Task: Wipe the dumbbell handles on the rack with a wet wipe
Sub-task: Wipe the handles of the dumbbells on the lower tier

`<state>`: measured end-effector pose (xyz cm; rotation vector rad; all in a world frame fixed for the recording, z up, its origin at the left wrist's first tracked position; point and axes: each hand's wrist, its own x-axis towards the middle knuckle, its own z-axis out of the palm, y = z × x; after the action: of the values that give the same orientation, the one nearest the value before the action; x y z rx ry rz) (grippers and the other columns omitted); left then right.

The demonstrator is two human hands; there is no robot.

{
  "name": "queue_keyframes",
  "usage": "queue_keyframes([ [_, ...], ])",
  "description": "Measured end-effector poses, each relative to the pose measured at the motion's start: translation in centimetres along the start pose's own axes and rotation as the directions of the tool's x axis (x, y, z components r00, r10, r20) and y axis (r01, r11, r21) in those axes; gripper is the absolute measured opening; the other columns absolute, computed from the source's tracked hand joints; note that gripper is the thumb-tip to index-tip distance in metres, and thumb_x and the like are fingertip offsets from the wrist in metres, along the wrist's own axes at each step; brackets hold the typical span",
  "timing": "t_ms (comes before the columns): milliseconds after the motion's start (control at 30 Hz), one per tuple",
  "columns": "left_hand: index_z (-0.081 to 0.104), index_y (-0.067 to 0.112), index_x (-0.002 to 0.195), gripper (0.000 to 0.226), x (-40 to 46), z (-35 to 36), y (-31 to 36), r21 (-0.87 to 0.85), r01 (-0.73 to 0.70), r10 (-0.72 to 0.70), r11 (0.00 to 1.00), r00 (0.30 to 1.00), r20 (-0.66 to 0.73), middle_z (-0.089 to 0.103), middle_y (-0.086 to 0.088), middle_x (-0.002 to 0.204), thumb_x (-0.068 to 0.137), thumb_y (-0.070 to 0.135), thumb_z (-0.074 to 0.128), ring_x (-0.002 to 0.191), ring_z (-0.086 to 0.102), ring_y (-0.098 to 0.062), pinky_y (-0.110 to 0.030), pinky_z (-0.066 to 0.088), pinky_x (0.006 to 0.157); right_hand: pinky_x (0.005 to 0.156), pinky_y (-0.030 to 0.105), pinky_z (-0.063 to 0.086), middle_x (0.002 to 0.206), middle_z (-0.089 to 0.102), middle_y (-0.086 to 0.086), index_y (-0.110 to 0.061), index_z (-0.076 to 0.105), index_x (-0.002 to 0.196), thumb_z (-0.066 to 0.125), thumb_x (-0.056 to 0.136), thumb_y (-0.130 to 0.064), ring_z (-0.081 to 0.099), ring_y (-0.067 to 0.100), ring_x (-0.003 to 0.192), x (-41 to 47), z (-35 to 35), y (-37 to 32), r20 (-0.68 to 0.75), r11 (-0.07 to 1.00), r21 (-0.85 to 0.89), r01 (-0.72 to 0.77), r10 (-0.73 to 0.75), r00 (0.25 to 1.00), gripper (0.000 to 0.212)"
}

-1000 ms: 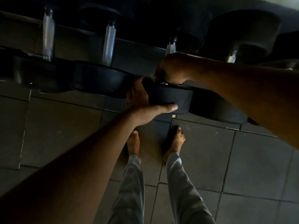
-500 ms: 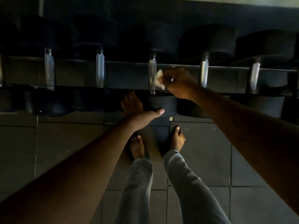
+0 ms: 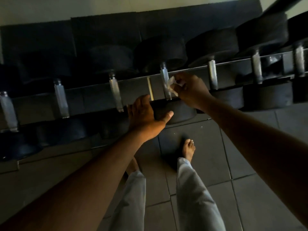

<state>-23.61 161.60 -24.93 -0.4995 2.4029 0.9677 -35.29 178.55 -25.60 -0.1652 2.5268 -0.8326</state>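
The right hand [image 3: 191, 90] has its fingers curled around a crumpled white wet wipe [image 3: 171, 84], pinching it against the right side of a metal dumbbell handle [image 3: 165, 82] near the middle of the rack [image 3: 100, 95]. The left hand [image 3: 145, 114] is spread, fingers straight and reaching up toward the rack's front rail, its thumb stretched out to the right and lying on the near black head [image 3: 180, 112] of that same dumbbell. The two hands are apart, the left lower and to the left of the right.

The rack runs across the view, tilted so its right end sits higher. Along it the dumbbells lie front to back, each with one black head past the front edge and one behind the rear rail. Their handles stand well apart from one another, with dark gaps of rack between them: two bare handles [image 3: 115, 94] to the left of the wiped one and more farther left, another [image 3: 212, 75] just right of the right hand, and others toward the right end. A thin pale strip [image 3: 150, 89] stands on the rack between the left hand's fingertips and the wiped handle.

In front of the rack lies a dark tiled floor [image 3: 250, 189], open on both sides of the person's legs in light trousers [image 3: 196, 197]. One bare foot [image 3: 188, 149] is planted near the rack's front edge.
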Motion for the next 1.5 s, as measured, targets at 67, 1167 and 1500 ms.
queue_keyframes([
  [67, 0.012, 0.017, 0.169, 0.116, 1.1, 1.2, 1.4, 0.067, 0.078, -0.082, 0.995, 0.995, 0.057, 0.013, -0.007, 0.176, 0.087, 0.083, 0.061, 0.163, 0.007, -0.031, -0.056, 0.001, 0.133, 0.079, 0.027, 0.049, 0.11, 0.068, -0.007, -0.03, 0.066, 0.123, 0.065, 0.098, -0.038, 0.062, 0.01, 0.097, 0.5, -0.7, 1.2, 0.031, 0.999, -0.032, 0.013, -0.012, 0.999, 0.026],
  [1167, 0.02, 0.01, 0.164, 0.127, 4.0, 5.2, 1.2, 0.191, 0.176, -0.189, 0.966, 0.98, 0.053, 0.018, -0.012, 0.173, 0.076, 0.098, 0.043, 0.163, 0.006, -0.025, -0.051, -0.019, 0.128, 0.117, 0.056, 0.02, 0.148, 0.043, 0.012, -0.028, 0.071, 0.124, 0.062, 0.093, -0.054, 0.028, 0.039, 0.14, 9.2, 4.5, -1.2, 0.638, 0.275, -0.646, 0.712, -0.318, 0.702, 0.041],
  [1500, 0.005, 0.007, 0.168, 0.129, 4.1, 4.9, 1.8, 0.238, 0.184, -0.215, 0.954, 0.97, 0.112, 0.006, -0.014, 0.176, 0.082, 0.095, 0.046, 0.165, -0.002, -0.029, -0.052, -0.018, 0.127, 0.096, 0.04, 0.053, 0.117, 0.069, -0.004, -0.031, 0.075, 0.108, 0.066, 0.093, -0.055, 0.064, 0.018, 0.108, 7.0, -0.1, 2.9, 0.504, 0.791, -0.375, 0.484, -0.264, 0.823, 0.03],
])
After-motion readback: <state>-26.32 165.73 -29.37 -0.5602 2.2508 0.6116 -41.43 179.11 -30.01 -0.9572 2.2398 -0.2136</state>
